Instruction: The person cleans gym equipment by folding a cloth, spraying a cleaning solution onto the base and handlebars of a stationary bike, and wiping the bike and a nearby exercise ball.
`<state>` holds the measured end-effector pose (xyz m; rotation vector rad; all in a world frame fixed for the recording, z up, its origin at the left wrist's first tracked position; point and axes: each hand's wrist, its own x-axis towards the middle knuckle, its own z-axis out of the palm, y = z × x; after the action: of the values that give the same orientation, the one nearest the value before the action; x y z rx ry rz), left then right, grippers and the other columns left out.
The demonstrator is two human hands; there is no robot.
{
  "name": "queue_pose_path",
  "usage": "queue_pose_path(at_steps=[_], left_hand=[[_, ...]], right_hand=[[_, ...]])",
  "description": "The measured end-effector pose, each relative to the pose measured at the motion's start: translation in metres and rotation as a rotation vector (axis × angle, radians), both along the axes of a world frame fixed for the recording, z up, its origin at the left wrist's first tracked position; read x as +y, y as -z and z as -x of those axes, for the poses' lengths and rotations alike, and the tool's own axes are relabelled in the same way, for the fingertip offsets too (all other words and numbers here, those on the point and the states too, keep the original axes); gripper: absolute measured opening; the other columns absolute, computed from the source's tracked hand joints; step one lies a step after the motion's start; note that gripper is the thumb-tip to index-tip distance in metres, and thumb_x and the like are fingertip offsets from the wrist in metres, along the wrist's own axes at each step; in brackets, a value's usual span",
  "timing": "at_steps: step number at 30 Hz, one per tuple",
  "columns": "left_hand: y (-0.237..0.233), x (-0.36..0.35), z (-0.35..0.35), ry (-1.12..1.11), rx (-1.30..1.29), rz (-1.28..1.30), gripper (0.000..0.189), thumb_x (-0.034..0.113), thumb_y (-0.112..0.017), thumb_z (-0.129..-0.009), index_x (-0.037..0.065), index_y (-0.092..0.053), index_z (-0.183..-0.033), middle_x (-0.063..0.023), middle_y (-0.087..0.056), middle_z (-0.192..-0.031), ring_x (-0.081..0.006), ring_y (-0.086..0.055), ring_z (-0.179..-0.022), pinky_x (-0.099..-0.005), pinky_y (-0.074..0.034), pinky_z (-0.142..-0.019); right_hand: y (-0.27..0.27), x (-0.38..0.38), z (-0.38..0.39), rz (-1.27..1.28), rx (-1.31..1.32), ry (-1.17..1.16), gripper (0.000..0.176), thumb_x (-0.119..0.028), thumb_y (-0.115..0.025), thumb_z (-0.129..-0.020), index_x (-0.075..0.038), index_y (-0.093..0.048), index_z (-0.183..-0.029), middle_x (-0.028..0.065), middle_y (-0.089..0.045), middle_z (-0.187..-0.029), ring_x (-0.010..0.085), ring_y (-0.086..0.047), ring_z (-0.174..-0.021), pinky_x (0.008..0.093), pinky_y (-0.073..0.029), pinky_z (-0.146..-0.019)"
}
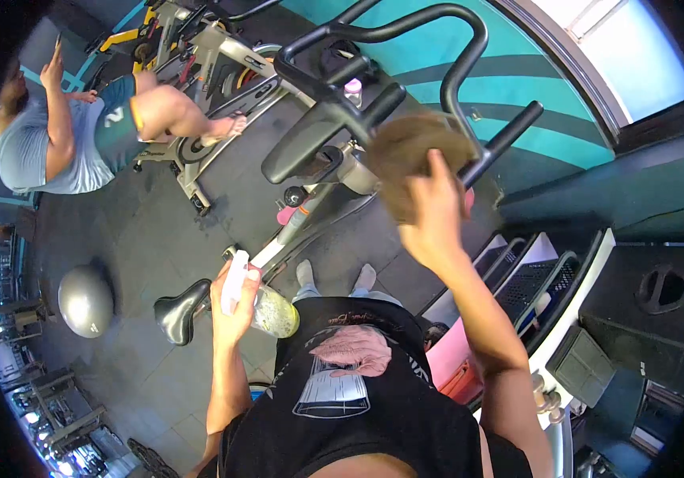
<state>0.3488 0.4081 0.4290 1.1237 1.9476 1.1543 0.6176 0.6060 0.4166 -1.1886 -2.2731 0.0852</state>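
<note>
My left hand (236, 299) is closed around the white neck of a spray bottle (276, 312), whose clear body holds a yellowish liquid. In my right hand (437, 211) is a brown cloth (405, 163), blurred by motion. The cloth overlaps the right side of the black handlebars (463, 60) of an exercise bike in this view. That bike's dark console (310, 143) lies just left of the cloth. Its black saddle (182, 311) is close to the left of my left hand.
A person (71, 135) sits on another exercise bike (222, 48) at the upper left. A grey exercise ball (87, 300) rests on the floor. At the right stands a white-edged rack (606, 243) with black baskets. A pink-lidded bottle (353, 92) is near the teal wall.
</note>
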Motion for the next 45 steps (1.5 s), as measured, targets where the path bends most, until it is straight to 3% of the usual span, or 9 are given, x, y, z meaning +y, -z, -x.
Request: queue_pose_path(at_steps=[5, 13, 15, 18, 21, 26, 28, 35, 45], left_hand=[[0.005, -0.021, -0.013, -0.052, -0.001, 0.028, 0.028, 0.026, -0.064, -0.091, -0.002, -0.064, -0.085, -0.0049, -0.054, -0.074, -0.0129, -0.051, -0.065, -0.0296, -0.040, -0.058], [0.012, -0.018, -0.018, -0.034, 0.005, 0.089, 0.037, 0.037, -0.064, -0.090, 0.000, -0.064, -0.089, -0.0040, -0.060, -0.078, -0.0122, -0.055, -0.069, -0.0272, -0.043, -0.061], [0.010, -0.020, -0.021, -0.024, 0.014, 0.078, 0.033, 0.032, -0.064, -0.089, -0.001, -0.065, -0.087, -0.0058, -0.058, -0.077, -0.0146, -0.055, -0.068, -0.0298, -0.042, -0.060], [0.005, -0.012, -0.025, 0.042, 0.120, 0.051, 0.025, 0.024, -0.065, -0.088, -0.001, -0.066, -0.085, -0.0091, -0.058, -0.075, -0.0197, -0.056, -0.066, -0.0337, -0.043, -0.060], [0.003, -0.003, -0.023, 0.161, 0.116, 0.124, 0.020, 0.019, -0.066, -0.086, -0.001, -0.066, -0.086, -0.0105, -0.058, -0.076, -0.0234, -0.059, -0.069, -0.0347, -0.046, -0.063], [0.020, 0.011, -0.013, 0.287, 0.093, 0.098, 0.015, 0.015, -0.066, -0.085, -0.001, -0.065, -0.086, -0.0103, -0.058, -0.076, -0.0231, -0.059, -0.067, -0.0341, -0.046, -0.062], [0.029, 0.020, -0.005, 0.323, 0.116, 0.112, 0.016, 0.015, -0.066, -0.085, 0.000, -0.065, -0.087, -0.0101, -0.058, -0.076, -0.0227, -0.059, -0.067, -0.0340, -0.046, -0.063], [0.086, 0.094, 0.025, 0.453, 0.164, -0.059, 0.020, 0.019, -0.065, -0.086, 0.000, -0.062, -0.083, -0.0136, -0.057, -0.074, -0.0315, -0.058, -0.065, -0.0401, -0.046, -0.061], [0.141, 0.166, 0.004, 0.434, 0.481, -0.048, 0.029, 0.026, -0.061, -0.091, 0.001, -0.060, -0.076, -0.0187, -0.056, -0.069, -0.0403, -0.059, -0.066, -0.0480, -0.045, -0.061]], right_hand=[[-0.019, 0.068, 0.067, 0.354, 0.055, -0.047, 0.037, -0.008, -0.068, -0.066, -0.005, -0.057, -0.101, 0.0284, -0.049, -0.117, 0.0496, -0.060, -0.090, 0.0527, -0.050, -0.080], [0.063, -0.039, -0.014, -0.070, -0.080, -0.308, 0.036, -0.014, -0.072, -0.058, -0.001, -0.059, -0.089, 0.0225, -0.042, -0.144, 0.0461, -0.041, -0.130, 0.0583, -0.036, -0.105], [0.121, -0.098, -0.049, 0.682, -0.007, -0.214, 0.037, -0.006, -0.075, -0.058, -0.002, -0.060, -0.092, 0.0191, -0.055, -0.132, 0.0404, -0.052, -0.122, 0.0516, -0.041, -0.104], [0.176, -0.104, -0.046, 0.769, 0.629, 0.310, 0.046, 0.012, -0.047, -0.070, 0.003, -0.061, -0.113, 0.0160, -0.070, -0.102, 0.0240, -0.068, -0.095, 0.0354, -0.053, -0.087], [0.166, -0.041, -0.002, 0.888, 1.013, 0.357, 0.055, 0.009, -0.043, -0.072, 0.007, -0.055, -0.126, 0.0161, -0.061, -0.123, 0.0249, -0.057, -0.117, 0.0358, -0.043, -0.102], [0.196, 0.100, 0.137, 0.633, 0.529, 0.155, 0.058, -0.022, -0.054, -0.083, -0.001, -0.049, -0.137, 0.0258, -0.051, -0.136, 0.0370, -0.044, -0.133, 0.0427, -0.030, -0.113], [0.168, 0.118, 0.167, 0.744, 0.638, 0.007, 0.044, -0.003, -0.044, -0.083, 0.005, -0.055, -0.125, 0.0210, -0.063, -0.121, 0.0309, -0.058, -0.114, 0.0369, -0.042, -0.101], [0.179, -0.009, 0.123, 1.185, 1.729, 0.405, 0.035, -0.011, -0.046, -0.092, 0.000, -0.057, -0.124, 0.0142, -0.063, -0.119, 0.0249, -0.062, -0.107, 0.0372, -0.050, -0.093], [0.197, -0.057, 0.017, 1.005, 1.898, 0.542, 0.040, -0.030, -0.045, -0.101, -0.002, -0.052, -0.128, 0.0147, -0.058, -0.125, 0.0272, -0.058, -0.112, 0.0421, -0.049, -0.095]])
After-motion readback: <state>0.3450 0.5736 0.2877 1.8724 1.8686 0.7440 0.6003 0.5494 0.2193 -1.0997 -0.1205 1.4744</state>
